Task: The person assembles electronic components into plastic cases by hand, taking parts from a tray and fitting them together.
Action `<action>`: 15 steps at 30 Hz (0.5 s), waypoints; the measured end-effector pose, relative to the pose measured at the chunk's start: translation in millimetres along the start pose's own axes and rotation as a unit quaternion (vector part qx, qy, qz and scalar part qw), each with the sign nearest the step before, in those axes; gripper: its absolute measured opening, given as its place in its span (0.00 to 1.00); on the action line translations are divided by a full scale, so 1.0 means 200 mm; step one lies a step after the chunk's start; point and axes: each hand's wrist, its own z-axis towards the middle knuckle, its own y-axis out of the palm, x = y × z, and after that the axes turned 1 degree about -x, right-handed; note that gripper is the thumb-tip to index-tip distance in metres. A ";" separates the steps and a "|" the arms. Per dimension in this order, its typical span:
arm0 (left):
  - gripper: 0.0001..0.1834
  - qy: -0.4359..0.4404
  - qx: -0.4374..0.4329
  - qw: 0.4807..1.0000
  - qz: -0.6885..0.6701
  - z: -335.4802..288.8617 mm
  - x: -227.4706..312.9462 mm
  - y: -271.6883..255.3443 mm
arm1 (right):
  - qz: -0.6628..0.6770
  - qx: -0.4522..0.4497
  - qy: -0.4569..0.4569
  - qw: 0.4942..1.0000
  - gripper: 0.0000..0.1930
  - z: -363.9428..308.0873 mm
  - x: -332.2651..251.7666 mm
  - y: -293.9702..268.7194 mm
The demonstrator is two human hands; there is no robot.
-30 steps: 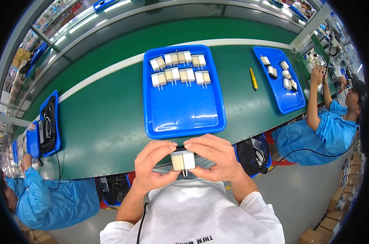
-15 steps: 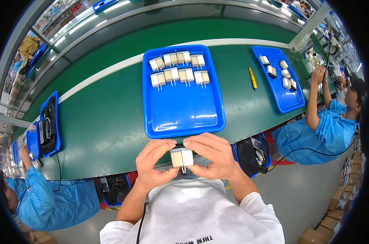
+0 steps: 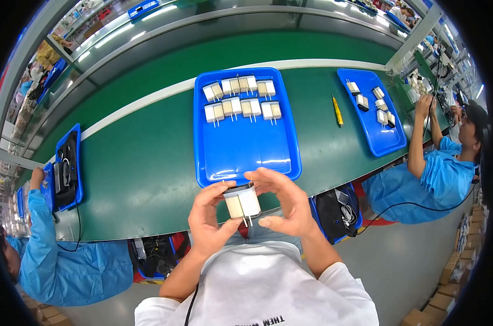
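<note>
A white and cream plug charger with a dark end and two metal prongs is held in front of my body, just off the near edge of the blue tray. My left hand grips it by its left side, thumb at the lower corner and fingers at the upper one. Close by on the right, my right hand is open and curved, its thumb apart from the charger. Whether its index fingertip touches the dark end, I cannot tell. Two rows of similar plug chargers stand in the tray's far half.
A yellow pen-like tool lies right of the tray on the green bench. Beyond it, another blue tray holds several chargers. Co-workers in blue sit at either side. Blue bins with cables sit below the bench edge.
My right hand has loosened from the charger, its thumb moving away to the right. The charger has tilted slightly and stays in my left hand.
</note>
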 end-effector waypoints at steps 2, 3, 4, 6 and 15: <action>0.38 -0.027 -0.012 0.997 -0.069 -0.01 -0.01 0.02 | 0.027 -0.004 0.020 0.999 0.46 0.00 0.03 0.00; 0.38 -0.027 -0.012 0.997 -0.069 -0.02 -0.01 0.03 | 0.003 -0.018 0.007 1.000 0.44 0.01 0.05 0.00; 0.37 -0.047 -0.014 0.994 -0.093 -0.03 -0.01 0.05 | -0.020 -0.031 -0.007 0.999 0.41 0.01 0.05 0.01; 0.40 -0.070 -0.032 0.992 -0.103 -0.03 -0.02 0.05 | -0.025 -0.026 -0.014 0.999 0.39 0.02 0.06 0.01; 0.40 0.085 -0.100 0.957 0.258 0.10 0.18 -0.05 | -0.201 -0.041 0.007 0.979 0.30 0.08 -0.10 0.03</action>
